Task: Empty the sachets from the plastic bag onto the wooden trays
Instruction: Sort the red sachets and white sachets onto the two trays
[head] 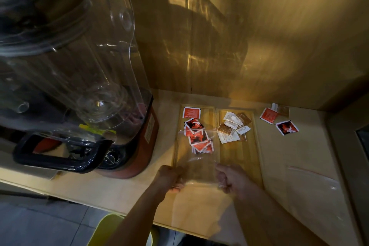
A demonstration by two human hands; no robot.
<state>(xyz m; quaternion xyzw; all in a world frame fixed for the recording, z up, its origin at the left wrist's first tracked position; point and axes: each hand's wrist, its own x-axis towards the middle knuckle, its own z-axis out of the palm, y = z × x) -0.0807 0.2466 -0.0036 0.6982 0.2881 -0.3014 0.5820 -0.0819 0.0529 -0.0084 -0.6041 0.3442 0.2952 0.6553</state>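
Observation:
My left hand (169, 177) and my right hand (232, 178) each grip a near corner of a clear plastic bag (196, 168), held over the left wooden tray (177, 150). Several red sachets (198, 137) lie at the bag's far open end on that tray, some apparently still inside its mouth. One more red sachet (191, 112) lies at the tray's far end. The right wooden tray (253, 152) holds a heap of white and brown sachets (232, 127).
A large blender with a clear cover and red base (137, 142) stands close to the left of the trays. Loose sachets (278, 120) lie on the counter at the far right. Another clear bag (313, 191) lies flat at the right. A wall rises behind.

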